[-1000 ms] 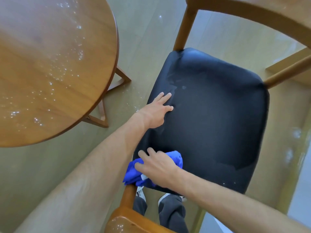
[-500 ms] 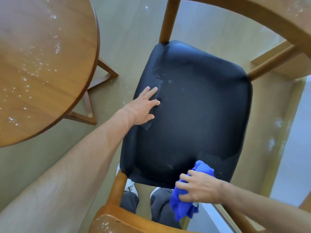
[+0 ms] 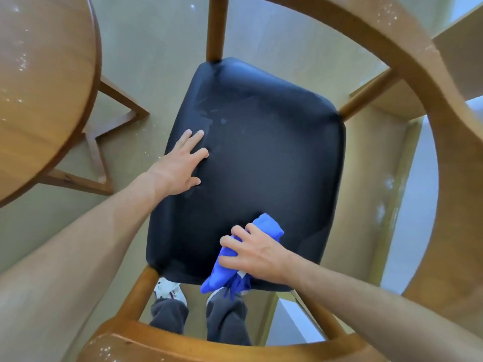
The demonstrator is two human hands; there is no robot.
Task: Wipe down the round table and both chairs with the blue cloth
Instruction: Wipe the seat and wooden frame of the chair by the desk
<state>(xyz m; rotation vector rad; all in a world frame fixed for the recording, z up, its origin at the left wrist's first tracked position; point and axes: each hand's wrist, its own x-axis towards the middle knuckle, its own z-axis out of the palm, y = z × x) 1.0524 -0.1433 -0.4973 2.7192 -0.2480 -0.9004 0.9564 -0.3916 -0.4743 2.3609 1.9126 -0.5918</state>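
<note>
The floor (image 3: 156,48) is a pale greenish-beige, smooth and kinda shiny, with soft light glinting off it up past the left hand (image 3: 180,163). Tiny white specks sit on it just left of that hand. Out to the right of the right hand (image 3: 258,254) there's a pale bluish-white strip (image 3: 418,231). A tan wooden board (image 3: 460,48) shows far up on that side, can't tell what it belongs to.

From my feed I count one round wooden surface (image 3: 44,82) at the left. One chair (image 3: 407,82) fills the middle, with one black seat pad (image 3: 261,158). There is one blue cloth (image 3: 269,226). I see two hands: one left hand (image 3: 180,165) and one right hand (image 3: 257,253). Below the seat I count two dark trouser legs (image 3: 224,320) and two pale shoes (image 3: 168,288).
</note>
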